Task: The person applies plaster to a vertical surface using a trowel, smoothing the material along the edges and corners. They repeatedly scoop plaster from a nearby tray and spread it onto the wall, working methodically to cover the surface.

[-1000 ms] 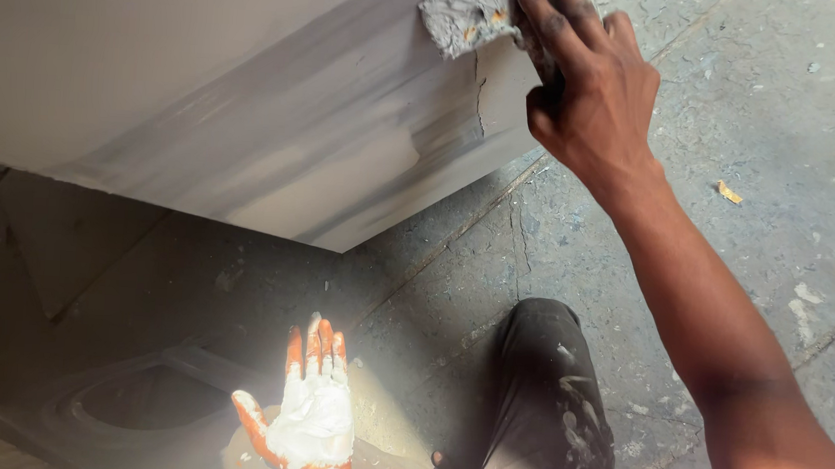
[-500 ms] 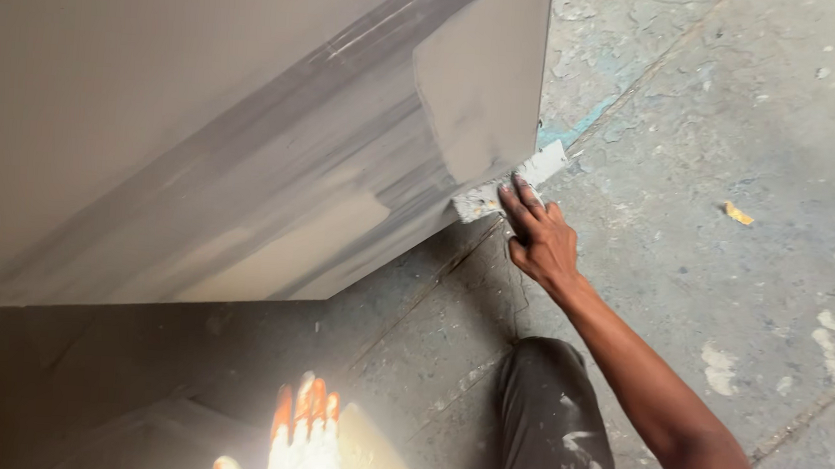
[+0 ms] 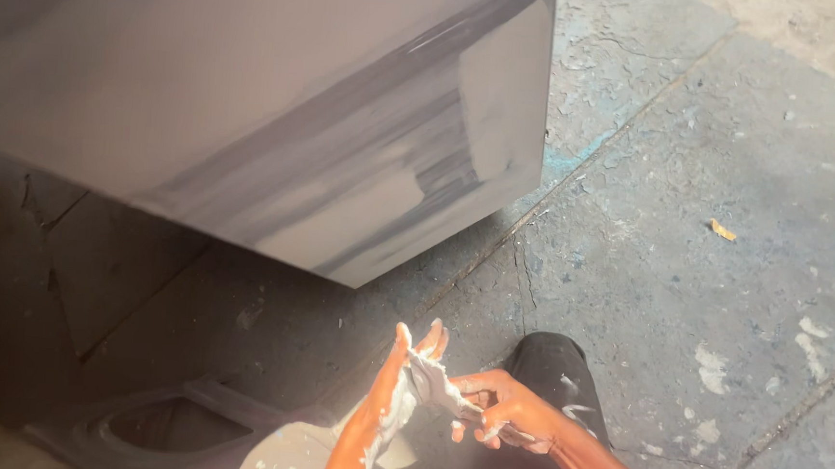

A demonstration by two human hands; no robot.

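My left hand (image 3: pixel 396 390) is held up flat, fingers together, its palm coated in white putty. My right hand (image 3: pixel 503 416) grips a small flat scraper (image 3: pixel 439 388) smeared with putty, and the blade lies against the left palm. Both hands are low in the head view, just above my knee in dark putty-spotted trousers (image 3: pixel 552 380). A large grey panel (image 3: pixel 280 110) with smoothed putty streaks fills the upper left, well above the hands and apart from them.
Cracked concrete floor (image 3: pixel 685 280) with white putty splashes spreads to the right. A small yellow scrap (image 3: pixel 723 230) lies on it. A dark curved frame-like object (image 3: pixel 154 431) sits at the lower left under the panel.
My right hand has come down from the panel's edge with the scraper and now meets the left palm. The left hand has turned sideways. The view has tilted down.
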